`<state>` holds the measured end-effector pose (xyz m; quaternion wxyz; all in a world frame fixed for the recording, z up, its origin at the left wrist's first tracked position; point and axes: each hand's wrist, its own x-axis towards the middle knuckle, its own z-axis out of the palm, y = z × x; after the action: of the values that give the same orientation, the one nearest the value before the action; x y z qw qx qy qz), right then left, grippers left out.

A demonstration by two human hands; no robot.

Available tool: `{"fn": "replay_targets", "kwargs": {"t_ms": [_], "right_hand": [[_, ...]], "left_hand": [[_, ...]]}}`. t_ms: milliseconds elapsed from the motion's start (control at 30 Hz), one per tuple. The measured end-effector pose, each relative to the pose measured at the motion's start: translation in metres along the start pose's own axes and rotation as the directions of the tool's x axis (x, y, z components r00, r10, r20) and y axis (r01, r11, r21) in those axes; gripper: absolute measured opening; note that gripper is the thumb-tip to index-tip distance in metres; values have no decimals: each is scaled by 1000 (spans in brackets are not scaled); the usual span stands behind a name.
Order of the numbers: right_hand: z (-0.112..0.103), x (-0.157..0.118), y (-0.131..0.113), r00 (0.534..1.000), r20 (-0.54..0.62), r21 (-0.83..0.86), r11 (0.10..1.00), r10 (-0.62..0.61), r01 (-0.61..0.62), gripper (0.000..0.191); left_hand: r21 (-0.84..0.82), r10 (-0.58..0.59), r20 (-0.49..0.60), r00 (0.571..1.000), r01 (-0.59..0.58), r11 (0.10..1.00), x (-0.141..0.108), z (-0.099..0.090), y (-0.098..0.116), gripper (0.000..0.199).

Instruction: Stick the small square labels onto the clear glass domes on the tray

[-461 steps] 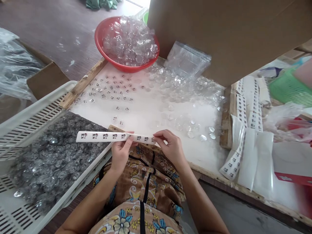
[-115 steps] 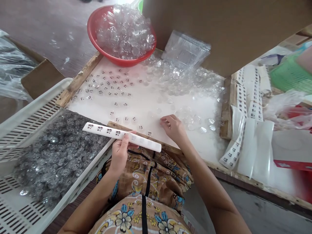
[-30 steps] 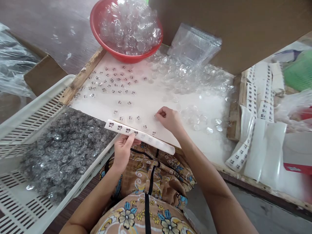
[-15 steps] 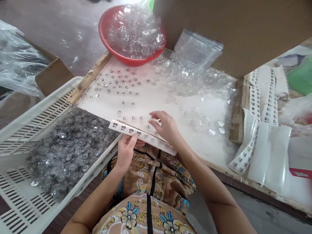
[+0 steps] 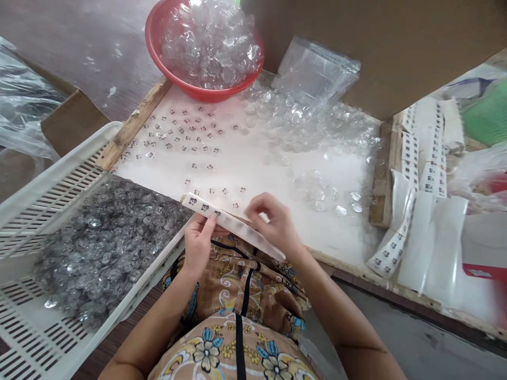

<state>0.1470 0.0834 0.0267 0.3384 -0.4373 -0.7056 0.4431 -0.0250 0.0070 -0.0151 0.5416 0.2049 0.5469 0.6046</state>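
The left hand [image 5: 199, 240] pinches a long white paper strip [image 5: 237, 227] with black pictures. At about 2 o'clock from it, the right hand [image 5: 275, 220] is beside the strip, fingers curled and narrow; I can't tell if they hold anything. This looks like peeling. Next calls for a light pinch, then the clear round plastic discs [image 5: 341, 210] near 3 o'clock.

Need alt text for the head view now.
The left hand holds a sticker strip; the right hand hovers by it. On the white board lie stickered and plain clear discs, behind them a red bowl.
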Motion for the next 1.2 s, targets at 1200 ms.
{"fn": "replay_targets", "kwargs": {"t_ms": [1200], "right_hand": [[29, -2, -12, 996, 86, -183, 983, -16, 32, 6]], "left_hand": [[70, -22, 112, 993, 14, 997, -10, 11, 4, 34]]}}
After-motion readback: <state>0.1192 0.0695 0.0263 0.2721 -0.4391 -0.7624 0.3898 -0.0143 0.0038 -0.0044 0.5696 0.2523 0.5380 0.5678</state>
